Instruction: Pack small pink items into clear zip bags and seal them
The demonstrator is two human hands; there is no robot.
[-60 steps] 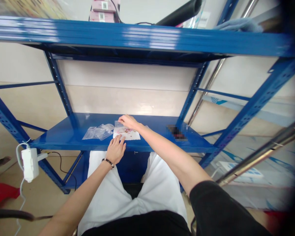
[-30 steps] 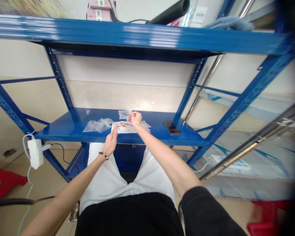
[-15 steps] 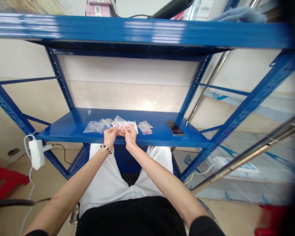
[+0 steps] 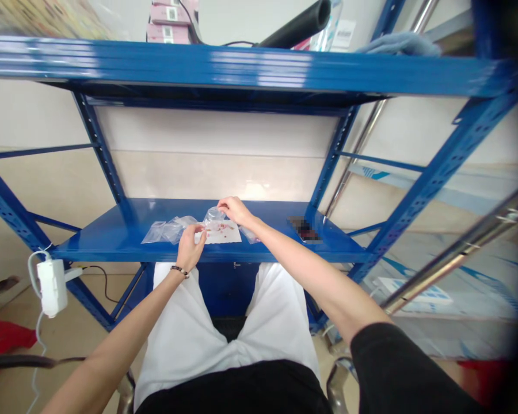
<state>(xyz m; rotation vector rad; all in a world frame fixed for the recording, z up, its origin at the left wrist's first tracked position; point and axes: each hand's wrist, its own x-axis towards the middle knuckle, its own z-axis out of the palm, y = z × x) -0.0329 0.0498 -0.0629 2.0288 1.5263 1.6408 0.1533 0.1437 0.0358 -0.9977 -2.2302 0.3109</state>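
Observation:
A small clear plastic bag (image 4: 213, 215) is held up over the shelf board between my two hands. My left hand (image 4: 190, 246) pinches its lower left side, fingers closed. At its upper right, the closed fingertips of my right hand (image 4: 236, 210) grip the bag too. Just below lies a white sheet (image 4: 231, 237) with several small reddish-brown pieces on it; they are too small to name. More clear plastic bags (image 4: 166, 230) lie in a loose pile left of the sheet. Other bags (image 4: 249, 234) at its right are partly hidden by my right forearm.
A phone-like dark object (image 4: 304, 229), blurred out, lies on the blue shelf board (image 4: 280, 250) to the right. Overhead runs the upper shelf beam (image 4: 164, 63). A white power strip (image 4: 53, 286) hangs at the left post.
My right hand has moved up and away from my left, raising the bag's upper edge. The white sheet with its small pieces is now uncovered. The view has shifted slightly.

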